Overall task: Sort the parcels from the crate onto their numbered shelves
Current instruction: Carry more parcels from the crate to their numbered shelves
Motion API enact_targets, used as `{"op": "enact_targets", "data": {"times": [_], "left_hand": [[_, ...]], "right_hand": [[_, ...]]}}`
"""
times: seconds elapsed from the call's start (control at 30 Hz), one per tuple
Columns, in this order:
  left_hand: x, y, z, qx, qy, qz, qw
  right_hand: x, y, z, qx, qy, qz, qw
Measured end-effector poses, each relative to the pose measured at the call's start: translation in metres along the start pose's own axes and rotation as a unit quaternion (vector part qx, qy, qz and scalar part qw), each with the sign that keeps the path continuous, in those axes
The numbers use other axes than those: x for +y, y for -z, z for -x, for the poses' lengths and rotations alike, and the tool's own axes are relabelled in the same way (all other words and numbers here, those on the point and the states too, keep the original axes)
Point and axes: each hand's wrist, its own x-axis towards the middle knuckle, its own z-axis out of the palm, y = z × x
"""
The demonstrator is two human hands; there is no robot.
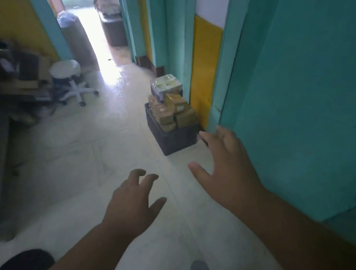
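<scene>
Step in hand: approach to crate (173, 135), nothing picked yet. Crate sits on floor by teal wall, brown parcels (174, 112) heaped above rim. Left hand (132, 205) and right hand (224, 169) both empty, fingers spread, reaching forward, well short of crate. Next: close in, grasp top parcel, read number. Shelves not visible.

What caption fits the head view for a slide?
Both empty hands, left hand and right hand, reach toward a dark crate piled with parcels on the floor.
</scene>
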Motion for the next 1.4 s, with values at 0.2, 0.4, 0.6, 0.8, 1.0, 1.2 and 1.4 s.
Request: {"op": "enact_targets", "data": {"times": [0.2,0.4,0.6,0.8,1.0,1.2,1.4], "left_hand": [[-0.073,0.032,-0.117,0.012,0.056,0.005,0.998],[-0.156,0.048,-0.285,0.005,0.030,0.016,0.999],[-0.174,0.082,-0.465,-0.042,-0.042,0.015,0.998],[-0.158,0.073,-0.628,-0.033,-0.092,0.047,0.994],[-0.181,0.089,-0.740,-0.084,-0.119,0.018,0.989],[-0.208,0.088,-0.872,-0.140,-0.183,0.023,0.973],[-0.238,0.057,-0.983,-0.204,-0.299,0.010,0.932]], "right_hand": [[-0.029,-0.045,-0.171,-0.003,0.035,-0.016,0.999],[-0.051,-0.099,-0.332,0.023,0.015,-0.006,1.000],[-0.045,-0.092,-0.452,0.033,-0.053,0.026,0.998],[0.003,-0.111,-0.579,0.063,-0.088,0.016,0.994],[0.024,-0.137,-0.699,0.045,-0.136,-0.001,0.990],[0.023,-0.171,-0.797,0.085,-0.198,0.019,0.976],[0.007,-0.225,-0.853,0.138,-0.328,0.038,0.934]]}}
